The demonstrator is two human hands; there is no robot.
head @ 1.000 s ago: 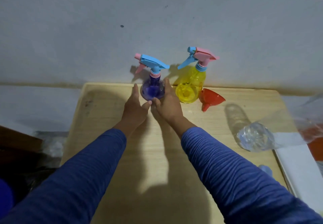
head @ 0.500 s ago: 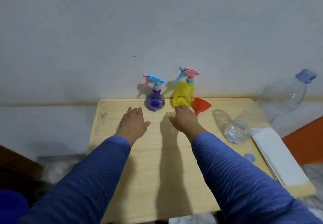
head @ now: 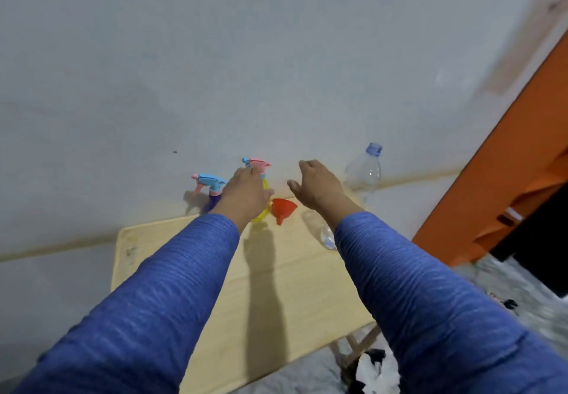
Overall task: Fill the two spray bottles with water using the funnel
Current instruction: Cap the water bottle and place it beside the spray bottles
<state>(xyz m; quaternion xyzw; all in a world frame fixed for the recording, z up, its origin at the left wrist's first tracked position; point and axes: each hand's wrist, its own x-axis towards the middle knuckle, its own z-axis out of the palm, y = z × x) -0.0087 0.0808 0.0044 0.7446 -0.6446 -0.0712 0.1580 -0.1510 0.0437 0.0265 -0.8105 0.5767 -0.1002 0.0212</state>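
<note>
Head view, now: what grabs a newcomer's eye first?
Two blue-sleeved arms reach over the wooden table toward the wall. The left hand covers the yellow spray bottle, whose pink trigger head pokes out above the fingers; the right hand hovers open in the air. Next come the red funnel lying beside the yellow bottle, the purple spray bottle to the left, and a clear plastic bottle at the right.

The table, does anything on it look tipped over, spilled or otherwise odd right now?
The red funnel lies on its side on the wooden table beside the yellow spray bottle, spout toward the camera. No spill shows. Both spray bottles stand upright with their trigger heads on.
</note>
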